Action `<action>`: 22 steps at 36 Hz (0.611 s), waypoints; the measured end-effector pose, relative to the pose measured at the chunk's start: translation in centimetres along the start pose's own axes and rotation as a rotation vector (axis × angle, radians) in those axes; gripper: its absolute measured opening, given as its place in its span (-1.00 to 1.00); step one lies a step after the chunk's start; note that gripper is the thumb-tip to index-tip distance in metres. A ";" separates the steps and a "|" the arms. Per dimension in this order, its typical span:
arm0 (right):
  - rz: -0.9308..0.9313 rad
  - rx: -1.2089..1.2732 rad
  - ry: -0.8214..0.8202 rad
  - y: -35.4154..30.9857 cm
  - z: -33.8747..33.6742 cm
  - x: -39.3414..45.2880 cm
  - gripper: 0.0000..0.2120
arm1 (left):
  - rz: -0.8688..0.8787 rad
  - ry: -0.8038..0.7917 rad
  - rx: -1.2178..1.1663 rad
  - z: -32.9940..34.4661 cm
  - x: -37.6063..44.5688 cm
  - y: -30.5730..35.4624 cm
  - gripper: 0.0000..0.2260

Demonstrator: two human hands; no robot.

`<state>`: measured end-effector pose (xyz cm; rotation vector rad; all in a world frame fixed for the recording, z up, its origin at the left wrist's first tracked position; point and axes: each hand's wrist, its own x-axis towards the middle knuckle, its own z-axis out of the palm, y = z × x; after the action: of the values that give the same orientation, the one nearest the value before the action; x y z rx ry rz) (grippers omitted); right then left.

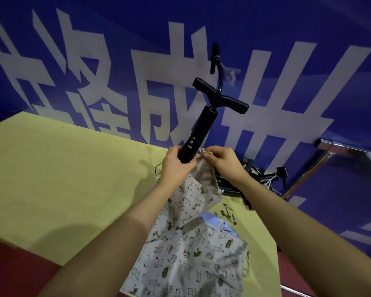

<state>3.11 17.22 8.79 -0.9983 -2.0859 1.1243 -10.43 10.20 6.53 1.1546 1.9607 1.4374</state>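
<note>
A black hand pump with a T-shaped handle and a curved hose stands upright, its lower end inside a beige drawstring bag printed with small cats. My left hand grips the pump's barrel and the bag's mouth together. My right hand pinches the bag's drawstring at the opening, right beside the pump. The pump's base is hidden in the bag.
A second cat-print cloth lies on the yellow table under my arms. Several black clips lie to the right. A heap of black parts and cords sits against the blue banner wall.
</note>
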 end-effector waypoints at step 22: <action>0.127 0.409 0.167 -0.6 0.1 -0.4 -0.84 | 0.137 0.010 -0.021 -0.2 -0.8 0.8 -0.34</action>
<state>3.05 16.67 9.25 -0.9906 -1.5931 1.4080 -9.82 9.51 7.27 1.2964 1.9005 1.5306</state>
